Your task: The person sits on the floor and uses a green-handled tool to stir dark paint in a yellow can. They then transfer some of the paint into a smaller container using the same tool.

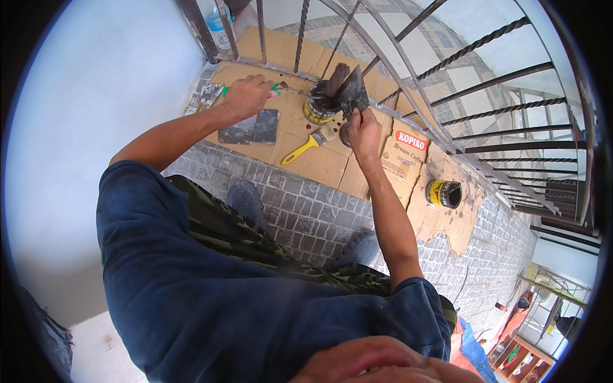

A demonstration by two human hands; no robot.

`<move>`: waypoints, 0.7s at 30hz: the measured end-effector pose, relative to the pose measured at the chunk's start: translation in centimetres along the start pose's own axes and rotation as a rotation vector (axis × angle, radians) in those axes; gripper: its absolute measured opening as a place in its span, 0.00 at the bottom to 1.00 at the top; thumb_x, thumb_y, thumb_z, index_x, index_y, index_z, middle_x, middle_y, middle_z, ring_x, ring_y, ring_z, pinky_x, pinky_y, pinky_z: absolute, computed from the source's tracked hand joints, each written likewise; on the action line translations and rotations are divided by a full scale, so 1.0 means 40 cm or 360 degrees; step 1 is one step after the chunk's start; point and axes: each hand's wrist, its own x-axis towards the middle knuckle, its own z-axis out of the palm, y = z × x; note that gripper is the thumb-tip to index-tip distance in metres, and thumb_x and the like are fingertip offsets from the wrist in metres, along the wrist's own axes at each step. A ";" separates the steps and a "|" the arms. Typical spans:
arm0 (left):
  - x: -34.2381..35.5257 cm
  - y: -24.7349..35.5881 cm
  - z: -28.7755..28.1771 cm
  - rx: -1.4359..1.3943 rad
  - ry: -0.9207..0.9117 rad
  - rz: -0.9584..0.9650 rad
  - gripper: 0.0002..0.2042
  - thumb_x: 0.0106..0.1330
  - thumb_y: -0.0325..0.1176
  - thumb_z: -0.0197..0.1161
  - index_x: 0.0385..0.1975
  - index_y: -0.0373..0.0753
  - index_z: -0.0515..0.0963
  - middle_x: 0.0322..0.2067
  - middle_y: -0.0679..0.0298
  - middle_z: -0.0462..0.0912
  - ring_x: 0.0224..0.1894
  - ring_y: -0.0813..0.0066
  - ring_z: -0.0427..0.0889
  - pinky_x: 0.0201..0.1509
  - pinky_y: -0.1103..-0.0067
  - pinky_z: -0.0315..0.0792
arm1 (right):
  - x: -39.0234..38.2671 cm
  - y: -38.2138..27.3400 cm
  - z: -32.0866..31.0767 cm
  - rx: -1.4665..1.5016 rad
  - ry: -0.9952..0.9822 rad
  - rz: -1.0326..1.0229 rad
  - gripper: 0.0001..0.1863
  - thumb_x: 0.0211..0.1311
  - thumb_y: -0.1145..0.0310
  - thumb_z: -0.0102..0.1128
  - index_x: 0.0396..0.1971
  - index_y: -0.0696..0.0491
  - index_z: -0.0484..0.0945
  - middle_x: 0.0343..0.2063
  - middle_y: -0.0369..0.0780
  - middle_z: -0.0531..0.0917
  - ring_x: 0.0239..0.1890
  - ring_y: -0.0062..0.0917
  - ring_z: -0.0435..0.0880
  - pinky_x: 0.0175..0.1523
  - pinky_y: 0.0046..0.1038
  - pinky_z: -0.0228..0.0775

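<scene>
The green-handled tool is gripped in the left hand, which is closed around the handle; handle ends show on both sides of the fist. The thin shaft is directed right, toward the mouth of the open paint can, presumably so that the dark contents can be reached. Whether its tip is immersed cannot be told. The dark flat plate is held by its near end in the right hand, with thumb and fingers pinched together. It is tilted upward just right of the can, an attitude by which its broad face is probably left free and the fingers are kept off it.

The can is set on the cardboard, at the near side of the metal railing and between the two hands. The tiled floor is covered there by the cardboard, apparently for protection against drips; dark spots are visible on it. The yellow-handled brush is laid near the can, on its near side, within easy reach. Dark flat pieces are placed flat on the near left part of the cardboard. A second can is positioned well apart, to the right.
</scene>
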 end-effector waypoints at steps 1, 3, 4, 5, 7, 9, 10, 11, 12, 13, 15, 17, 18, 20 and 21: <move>0.000 -0.001 0.000 0.0005 0.0020 0.0015 0.11 0.66 0.41 0.66 0.42 0.42 0.83 0.32 0.61 0.78 0.36 0.59 0.83 0.37 0.65 0.77 | 0.000 -0.001 0.001 -0.0001 0.0017 -0.0023 0.13 0.68 0.68 0.57 0.25 0.61 0.73 0.25 0.56 0.81 0.28 0.55 0.81 0.33 0.48 0.71; 0.000 -0.002 0.002 -0.0014 0.0039 0.0003 0.11 0.65 0.40 0.66 0.42 0.42 0.82 0.32 0.60 0.78 0.36 0.59 0.83 0.36 0.65 0.77 | -0.002 -0.001 0.001 -0.0010 0.0054 -0.0076 0.14 0.68 0.67 0.57 0.25 0.61 0.73 0.25 0.56 0.81 0.28 0.56 0.81 0.33 0.49 0.71; 0.000 -0.003 0.003 -0.0032 0.0035 -0.0007 0.11 0.65 0.40 0.66 0.42 0.42 0.82 0.32 0.60 0.78 0.36 0.59 0.82 0.36 0.65 0.77 | -0.001 -0.001 0.000 -0.0031 0.0045 -0.0075 0.14 0.68 0.67 0.57 0.25 0.60 0.73 0.25 0.56 0.81 0.28 0.56 0.81 0.33 0.49 0.71; 0.001 -0.005 0.003 -0.0002 0.0053 0.0012 0.11 0.65 0.40 0.66 0.42 0.42 0.82 0.31 0.60 0.78 0.36 0.59 0.82 0.36 0.65 0.77 | -0.001 -0.001 -0.001 -0.0053 0.0035 -0.0079 0.14 0.68 0.67 0.57 0.25 0.60 0.73 0.25 0.56 0.81 0.28 0.56 0.81 0.33 0.49 0.71; 0.004 -0.009 0.005 0.0038 0.0064 0.0044 0.11 0.65 0.40 0.66 0.42 0.42 0.82 0.31 0.60 0.77 0.35 0.59 0.82 0.36 0.65 0.77 | 0.001 0.000 -0.003 -0.0091 0.0029 -0.0079 0.14 0.68 0.67 0.57 0.25 0.60 0.73 0.25 0.56 0.81 0.28 0.56 0.81 0.33 0.49 0.71; 0.005 -0.008 0.005 0.0009 0.0053 0.0032 0.11 0.65 0.40 0.66 0.42 0.42 0.82 0.31 0.60 0.77 0.35 0.59 0.82 0.36 0.65 0.77 | 0.002 0.000 -0.006 -0.0119 0.0045 -0.0078 0.14 0.68 0.66 0.57 0.25 0.60 0.72 0.25 0.56 0.81 0.28 0.56 0.81 0.33 0.49 0.71; 0.005 -0.008 0.003 -0.0011 0.0026 0.0019 0.11 0.65 0.39 0.66 0.42 0.42 0.82 0.31 0.60 0.77 0.35 0.58 0.82 0.36 0.65 0.77 | 0.001 -0.001 -0.007 -0.0096 0.0045 -0.0067 0.14 0.68 0.66 0.57 0.25 0.60 0.72 0.25 0.56 0.80 0.28 0.55 0.81 0.33 0.49 0.71; 0.006 -0.008 0.001 0.0000 0.0055 0.0025 0.11 0.65 0.39 0.66 0.42 0.42 0.82 0.31 0.60 0.77 0.35 0.58 0.81 0.36 0.65 0.77 | 0.000 -0.001 -0.007 -0.0079 0.0064 -0.0057 0.14 0.68 0.66 0.57 0.25 0.60 0.72 0.24 0.56 0.80 0.28 0.55 0.81 0.33 0.49 0.71; 0.007 -0.007 -0.002 0.0005 0.0057 0.0037 0.11 0.65 0.39 0.66 0.42 0.42 0.82 0.31 0.60 0.77 0.35 0.58 0.81 0.36 0.65 0.77 | 0.000 -0.001 -0.008 -0.0062 0.0090 -0.0040 0.14 0.68 0.66 0.57 0.25 0.60 0.72 0.24 0.55 0.80 0.28 0.55 0.81 0.33 0.49 0.71; 0.010 -0.008 -0.005 0.0011 0.0036 0.0057 0.11 0.65 0.39 0.66 0.42 0.42 0.82 0.31 0.60 0.77 0.35 0.58 0.81 0.36 0.65 0.76 | -0.002 -0.002 -0.008 -0.0055 0.0084 -0.0037 0.14 0.68 0.66 0.57 0.25 0.59 0.72 0.24 0.55 0.80 0.27 0.55 0.81 0.33 0.49 0.71; 0.014 -0.007 -0.012 0.0003 0.0049 0.0076 0.11 0.66 0.39 0.65 0.42 0.41 0.82 0.30 0.59 0.77 0.34 0.57 0.81 0.35 0.64 0.76 | 0.000 -0.002 -0.010 -0.0038 0.0112 -0.0012 0.14 0.67 0.66 0.58 0.25 0.59 0.73 0.24 0.55 0.80 0.27 0.55 0.81 0.32 0.49 0.71; 0.018 -0.005 -0.017 -0.0020 0.0067 0.0078 0.11 0.67 0.39 0.65 0.42 0.41 0.82 0.30 0.59 0.77 0.34 0.56 0.81 0.35 0.64 0.75 | 0.004 0.000 -0.013 -0.0014 0.0169 -0.0053 0.13 0.67 0.66 0.58 0.25 0.59 0.73 0.23 0.54 0.81 0.27 0.54 0.81 0.32 0.49 0.71; 0.019 -0.002 -0.018 -0.0040 0.0089 0.0063 0.11 0.67 0.40 0.64 0.43 0.41 0.82 0.30 0.59 0.77 0.34 0.56 0.81 0.34 0.63 0.75 | 0.005 0.002 -0.016 -0.0015 0.0199 -0.0062 0.13 0.67 0.66 0.58 0.25 0.58 0.73 0.23 0.54 0.81 0.27 0.54 0.81 0.32 0.49 0.71; 0.023 -0.002 -0.019 -0.0020 0.0060 0.0056 0.11 0.68 0.40 0.63 0.44 0.41 0.82 0.30 0.58 0.77 0.34 0.56 0.81 0.34 0.63 0.74 | 0.011 0.005 -0.019 -0.0019 0.0180 -0.0035 0.13 0.67 0.66 0.58 0.26 0.58 0.74 0.23 0.53 0.81 0.28 0.54 0.81 0.33 0.49 0.72; 0.022 -0.004 -0.021 0.0022 0.0004 0.0061 0.12 0.69 0.41 0.63 0.44 0.41 0.82 0.30 0.58 0.77 0.34 0.55 0.81 0.34 0.63 0.74 | 0.011 0.006 -0.022 -0.0019 0.0157 -0.0031 0.12 0.66 0.66 0.58 0.26 0.58 0.74 0.24 0.53 0.81 0.28 0.54 0.81 0.34 0.49 0.72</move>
